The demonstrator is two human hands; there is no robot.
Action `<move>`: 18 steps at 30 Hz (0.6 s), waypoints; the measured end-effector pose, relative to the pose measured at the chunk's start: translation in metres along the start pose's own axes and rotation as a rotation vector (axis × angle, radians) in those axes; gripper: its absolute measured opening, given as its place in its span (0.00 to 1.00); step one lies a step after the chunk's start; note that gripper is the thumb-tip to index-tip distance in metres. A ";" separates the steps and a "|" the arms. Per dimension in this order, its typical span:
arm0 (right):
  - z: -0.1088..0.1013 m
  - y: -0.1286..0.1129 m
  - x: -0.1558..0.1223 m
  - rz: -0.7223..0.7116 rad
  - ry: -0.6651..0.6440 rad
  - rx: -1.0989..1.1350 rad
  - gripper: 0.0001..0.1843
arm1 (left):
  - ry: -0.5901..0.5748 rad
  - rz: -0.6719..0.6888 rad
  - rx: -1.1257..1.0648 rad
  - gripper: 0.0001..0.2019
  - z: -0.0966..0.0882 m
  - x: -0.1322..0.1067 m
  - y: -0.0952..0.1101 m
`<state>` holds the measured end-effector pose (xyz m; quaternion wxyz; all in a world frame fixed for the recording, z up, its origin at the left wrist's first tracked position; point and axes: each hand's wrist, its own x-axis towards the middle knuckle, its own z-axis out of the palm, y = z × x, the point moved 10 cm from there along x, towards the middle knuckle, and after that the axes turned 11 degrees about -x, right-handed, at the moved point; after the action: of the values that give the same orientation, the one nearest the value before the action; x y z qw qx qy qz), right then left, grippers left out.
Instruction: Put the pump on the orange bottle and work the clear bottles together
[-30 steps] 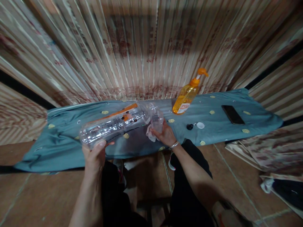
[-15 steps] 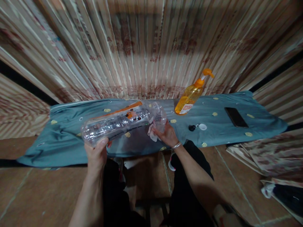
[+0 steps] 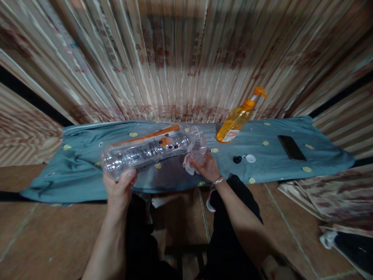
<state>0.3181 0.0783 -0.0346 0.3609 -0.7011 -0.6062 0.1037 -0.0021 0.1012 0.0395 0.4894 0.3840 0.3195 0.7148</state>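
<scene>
Clear plastic bottle [image 3: 145, 151] lies nearly level, its base clamped in the left hand [image 3: 120, 188], thumb up — its neck end meets a clear cup [image 3: 200, 148] that the right hand [image 3: 206, 166] grips along with crumpled tissue [image 3: 189, 165]. Below both holds spreads a teal cloth [image 3: 78, 171]; beyond them hangs a patterned curtain [image 3: 180, 89]. Since half a second ago, both grips are unchanged.

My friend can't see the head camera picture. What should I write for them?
The left hand holds a clear bottle near its base, and the right hand a clear cup at the bottle's neck. A pump bottle and a phone are at right on the blue cloth.
</scene>
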 end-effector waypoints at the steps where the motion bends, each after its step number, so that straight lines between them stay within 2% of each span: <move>1: 0.000 0.001 0.000 0.004 -0.003 0.001 0.38 | -0.001 0.002 -0.002 0.23 0.000 0.000 0.000; 6: 0.000 0.002 0.000 0.019 0.004 -0.009 0.40 | -0.040 0.007 -0.039 0.24 0.008 -0.001 0.003; 18: 0.000 0.003 0.000 0.034 -0.008 0.012 0.38 | -0.060 0.028 -0.093 0.27 0.013 -0.004 0.010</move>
<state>0.3202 0.0785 -0.0364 0.3610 -0.7086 -0.5951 0.1162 0.0054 0.0954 0.0531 0.5062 0.3865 0.2655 0.7238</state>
